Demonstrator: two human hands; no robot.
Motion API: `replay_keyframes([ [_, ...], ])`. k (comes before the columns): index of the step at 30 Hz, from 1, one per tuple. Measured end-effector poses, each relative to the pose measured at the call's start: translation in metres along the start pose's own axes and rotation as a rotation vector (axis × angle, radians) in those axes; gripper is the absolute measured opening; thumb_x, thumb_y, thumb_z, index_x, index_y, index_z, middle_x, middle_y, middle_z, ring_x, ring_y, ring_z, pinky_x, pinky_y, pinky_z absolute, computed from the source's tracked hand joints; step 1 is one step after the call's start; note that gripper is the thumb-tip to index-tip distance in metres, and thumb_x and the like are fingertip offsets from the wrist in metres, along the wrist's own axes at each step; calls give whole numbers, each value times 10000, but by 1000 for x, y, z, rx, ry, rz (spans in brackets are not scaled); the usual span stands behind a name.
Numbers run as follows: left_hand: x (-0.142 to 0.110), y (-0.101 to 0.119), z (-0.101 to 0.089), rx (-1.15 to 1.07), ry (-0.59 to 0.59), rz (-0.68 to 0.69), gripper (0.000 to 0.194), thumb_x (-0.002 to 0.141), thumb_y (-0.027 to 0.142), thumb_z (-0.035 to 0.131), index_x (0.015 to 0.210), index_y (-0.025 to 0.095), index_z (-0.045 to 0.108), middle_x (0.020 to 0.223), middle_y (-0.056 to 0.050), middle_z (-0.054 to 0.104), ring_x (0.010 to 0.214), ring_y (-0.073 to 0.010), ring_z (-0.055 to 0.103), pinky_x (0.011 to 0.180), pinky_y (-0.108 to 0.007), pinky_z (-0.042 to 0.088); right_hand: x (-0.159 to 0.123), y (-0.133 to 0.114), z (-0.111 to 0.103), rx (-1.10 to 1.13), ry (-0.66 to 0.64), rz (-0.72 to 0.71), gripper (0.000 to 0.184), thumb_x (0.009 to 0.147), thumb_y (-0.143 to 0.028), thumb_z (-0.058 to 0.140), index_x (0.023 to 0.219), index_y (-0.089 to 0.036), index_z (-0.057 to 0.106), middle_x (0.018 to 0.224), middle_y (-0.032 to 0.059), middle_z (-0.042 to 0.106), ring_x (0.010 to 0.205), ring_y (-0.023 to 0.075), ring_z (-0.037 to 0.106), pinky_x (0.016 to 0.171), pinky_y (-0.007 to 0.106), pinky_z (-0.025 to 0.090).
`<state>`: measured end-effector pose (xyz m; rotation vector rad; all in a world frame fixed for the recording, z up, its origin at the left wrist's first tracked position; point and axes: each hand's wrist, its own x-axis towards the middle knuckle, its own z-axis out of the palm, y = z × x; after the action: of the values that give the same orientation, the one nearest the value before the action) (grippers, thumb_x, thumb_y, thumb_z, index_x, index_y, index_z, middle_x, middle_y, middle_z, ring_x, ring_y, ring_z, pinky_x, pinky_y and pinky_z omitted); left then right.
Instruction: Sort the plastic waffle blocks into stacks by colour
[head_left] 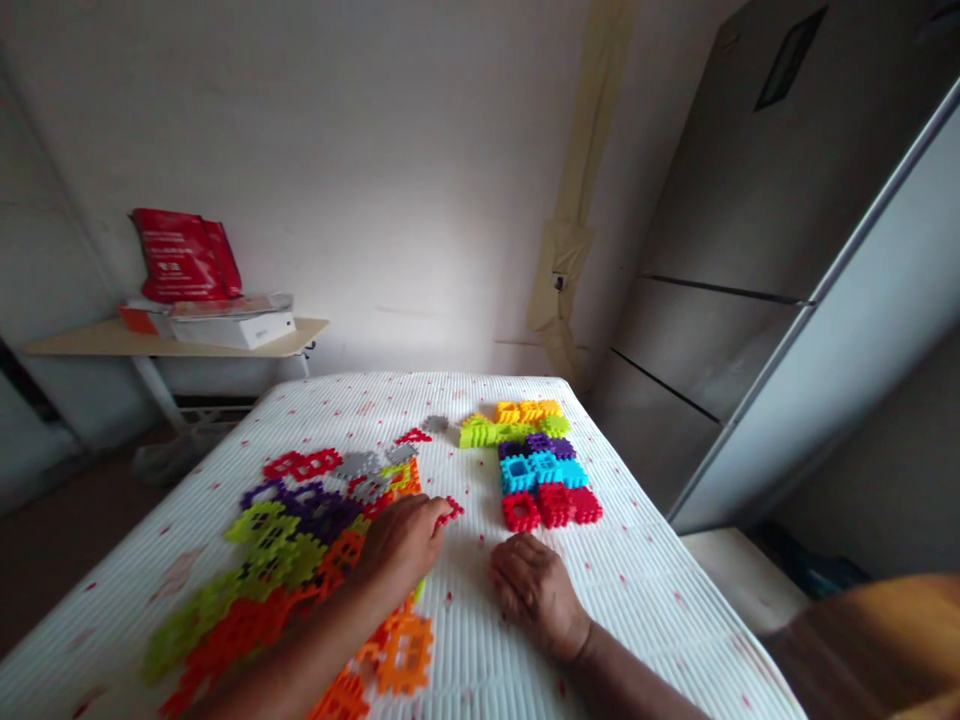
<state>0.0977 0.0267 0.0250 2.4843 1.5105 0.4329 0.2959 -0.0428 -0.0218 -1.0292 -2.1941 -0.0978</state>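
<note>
My left hand (405,545) reaches over the loose pieces, its thumb and fingers pinched on a small red notched building piece (452,511). My right hand (536,592) rests on the table in a loose fist, and no piece shows in it. Just beyond its knuckles sit red notched blocks (555,506). Behind those, in rows, are light blue blocks (541,470), purple blocks (551,445), lime green blocks (499,432) and yellow blocks (529,411). Under and around my left arm lie flat lime green pieces (266,540), purple pieces (319,508) and orange pieces (405,655).
A white ribbed cloth (480,650) with red specks covers the table. Grey pieces (358,465) and red pieces (304,463) lie on the left side. A tall grey fridge (697,280) stands right. Back left, a side table (90,340) carries a red bag (184,255) and a white box (234,326).
</note>
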Motion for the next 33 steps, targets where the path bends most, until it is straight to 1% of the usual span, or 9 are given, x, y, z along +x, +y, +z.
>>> replay_keyframes([
  [4,16,16,18,30,-50,-50,186,780,163,531,862,217,689,865,-51,736,846,-186,661,749,-287,457,-2,0,-1,6,10,6,292,965,-219,322,826,-177,574,743,56,614,703,166,541,647,291,437],
  [8,23,20,28,-7,-101,-31,172,811,270,527,850,220,686,796,-27,737,761,-168,671,640,-249,451,-3,2,0,3,0,17,315,968,-229,311,796,-180,571,721,48,600,680,162,524,636,290,420],
  [11,27,13,24,-31,-114,66,224,821,165,475,910,220,673,865,-18,730,823,-147,655,711,-241,456,-3,2,0,7,-11,7,316,966,-223,309,785,-180,565,715,44,600,670,161,515,635,294,412],
  [14,33,1,17,-31,-133,214,347,717,13,498,920,237,668,986,-8,704,988,-148,598,871,-252,415,-2,-1,0,-4,-35,6,333,968,-231,304,756,-182,557,681,40,582,653,160,506,619,293,405],
  [17,39,-5,18,-8,-148,294,355,667,-5,535,891,240,662,969,-8,691,996,-168,580,888,-275,406,0,-4,0,-22,-53,-12,339,970,-238,308,747,-184,556,661,38,570,659,159,514,619,287,408],
  [21,44,-5,29,40,-135,294,166,720,74,554,755,213,638,836,-28,669,869,-185,591,800,-296,424,1,-5,2,-47,-47,-45,336,968,-231,311,725,-190,539,645,33,564,633,155,508,616,289,409],
  [24,44,-1,34,63,-118,273,151,747,80,537,734,206,619,812,-28,655,842,-175,585,770,-284,422,1,-4,3,-69,-38,-59,334,963,-216,308,710,-196,525,635,28,561,610,155,498,599,295,401],
  [28,40,5,35,86,-123,246,103,787,109,556,760,188,616,797,-17,647,814,-153,594,738,-273,444,1,-5,2,-59,-45,-54,293,950,-207,334,722,-202,519,649,27,571,618,161,510,597,300,407],
  [33,33,10,32,131,-118,216,143,873,303,551,896,181,623,914,-25,648,844,-153,615,764,-339,499,2,-5,2,-37,-53,-40,257,932,-198,349,730,-216,507,648,43,577,611,183,514,585,324,409],
])
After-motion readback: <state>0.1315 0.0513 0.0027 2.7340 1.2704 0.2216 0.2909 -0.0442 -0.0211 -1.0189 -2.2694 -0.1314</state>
